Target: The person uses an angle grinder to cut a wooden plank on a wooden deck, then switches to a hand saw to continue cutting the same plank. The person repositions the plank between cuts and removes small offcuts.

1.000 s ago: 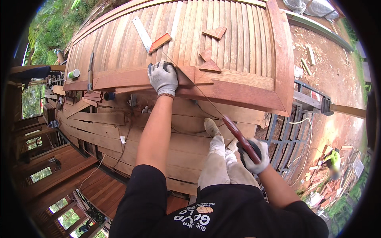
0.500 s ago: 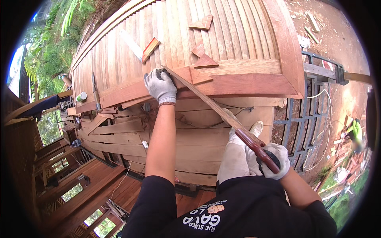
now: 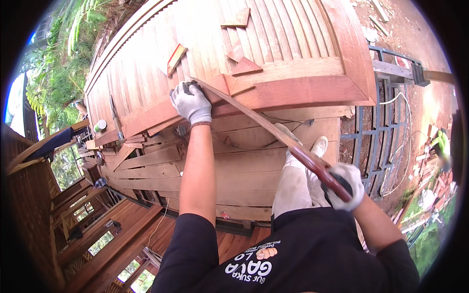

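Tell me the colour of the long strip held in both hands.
Reddish-brown wood: the long strip is paler toward the left hand and darker red by the right hand. Head view.

An outdoor timber building site: a slatted wooden roof fills the upper frame, loose wood offcuts lie on it, bare earth upper right, trees upper left.
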### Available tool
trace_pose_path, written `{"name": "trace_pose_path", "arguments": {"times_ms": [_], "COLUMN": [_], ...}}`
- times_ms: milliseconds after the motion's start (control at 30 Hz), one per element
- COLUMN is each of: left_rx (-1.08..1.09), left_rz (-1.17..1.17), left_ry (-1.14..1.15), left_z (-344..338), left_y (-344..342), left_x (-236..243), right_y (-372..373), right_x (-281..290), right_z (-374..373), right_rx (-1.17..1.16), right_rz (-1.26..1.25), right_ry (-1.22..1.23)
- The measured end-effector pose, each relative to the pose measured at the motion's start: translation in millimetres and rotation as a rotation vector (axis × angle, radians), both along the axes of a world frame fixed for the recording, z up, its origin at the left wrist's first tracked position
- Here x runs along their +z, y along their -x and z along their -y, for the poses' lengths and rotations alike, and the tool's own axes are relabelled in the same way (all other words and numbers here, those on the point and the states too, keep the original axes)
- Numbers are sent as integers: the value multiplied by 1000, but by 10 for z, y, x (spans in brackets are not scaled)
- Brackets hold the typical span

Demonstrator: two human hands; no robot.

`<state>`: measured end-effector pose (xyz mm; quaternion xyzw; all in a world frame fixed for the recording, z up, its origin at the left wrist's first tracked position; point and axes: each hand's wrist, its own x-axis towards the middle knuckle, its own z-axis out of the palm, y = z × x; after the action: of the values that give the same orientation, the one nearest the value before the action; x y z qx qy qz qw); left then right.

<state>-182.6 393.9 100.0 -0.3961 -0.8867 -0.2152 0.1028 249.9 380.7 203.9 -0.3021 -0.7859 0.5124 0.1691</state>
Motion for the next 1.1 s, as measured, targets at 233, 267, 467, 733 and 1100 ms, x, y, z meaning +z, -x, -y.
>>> {"name": "trace_pose_path", "arguments": {"times_ms": [233,267,467,733,1100], "left_rx": [30,32,-2,-13,13], "left_rz": [71,19,-29,-27,26], "left_ry": [21,-5,-10,-44,-55], "left_z": [-45,2,-144,-8,-45], "left_y": [-74,-44,-1,16,125], "left_x": [99,80,-16,29,2], "right_y": [607,331,798,-213,-103], "right_x": [-180,-73,-278,112,24], "right_z": [-117,-62,-312,-39,-74], "right_rx": [-121,-65,-60,74,-3], "right_rz": [-183,-117,-208,68,-53], "right_ry": [-116,-57,-72,46,63]}}
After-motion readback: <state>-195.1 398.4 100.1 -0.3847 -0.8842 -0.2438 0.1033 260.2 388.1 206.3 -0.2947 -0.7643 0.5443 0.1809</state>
